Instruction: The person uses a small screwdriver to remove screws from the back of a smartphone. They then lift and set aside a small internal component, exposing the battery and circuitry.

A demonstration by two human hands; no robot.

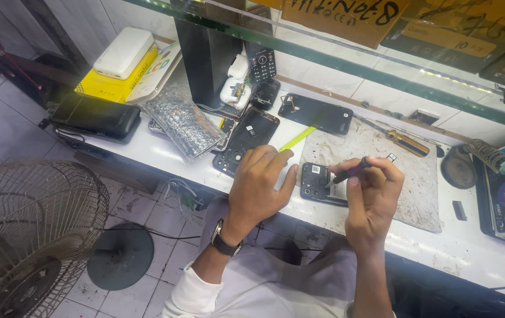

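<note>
The opened phone (317, 181) lies on a worn grey mat (382, 171) on the white tabletop (164, 150), its left edge hidden under the left hand (259, 182), which presses flat, fingers curled over it. The right hand (373, 188) pinches a dark thin tool (347, 174), tip touching the phone's insides; what the tip meets is too small to tell. A yellow-handled screwdriver (406, 143) lies beyond.

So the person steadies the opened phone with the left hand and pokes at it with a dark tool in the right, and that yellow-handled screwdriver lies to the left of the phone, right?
Not quite. In the head view the yellow-handled screwdriver lies to the right of the opened phone, beyond the right hand, on the worn mat. The rest holds: the left hand steadies the phone and the right holds a dark tool to it.
</note>
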